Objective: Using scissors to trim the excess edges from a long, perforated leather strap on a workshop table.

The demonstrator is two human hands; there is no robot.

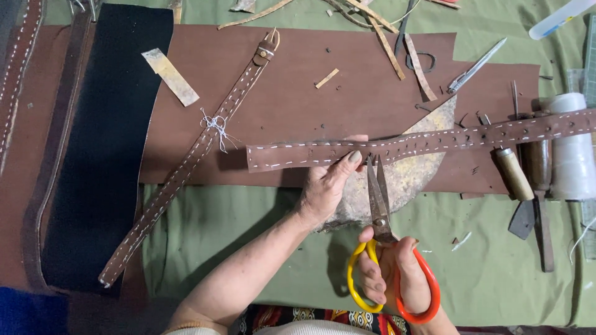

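A brown leather strap [422, 142] with white stitching runs across the middle of the frame, from centre left to the right edge. The left hand [326, 186] presses on it near its middle, fingers [354, 158] laid flat over the strap and thumb tucked below, so the hand is closed down on the strap rather than gripping around it. Just to the right of that hand, the blades of the scissors [379, 205] point up at the strap's lower edge, slightly parted. The right hand [394, 270], at lower centre, has its fingers through the yellow and orange handles, wrapped around them.

Under the strap lies a rounded stone slab [410, 180], and beneath that a wide brown leather sheet [310, 99] on the green tabletop [211, 229]. A second stitched strap with a buckle [192, 155] slants across the left half. A black strip [99, 142] lies at the left. At the right edge stand a white thread spool [571, 149] and wooden-handled tools [518, 180]. A metal awl [477, 65] lies at upper right.
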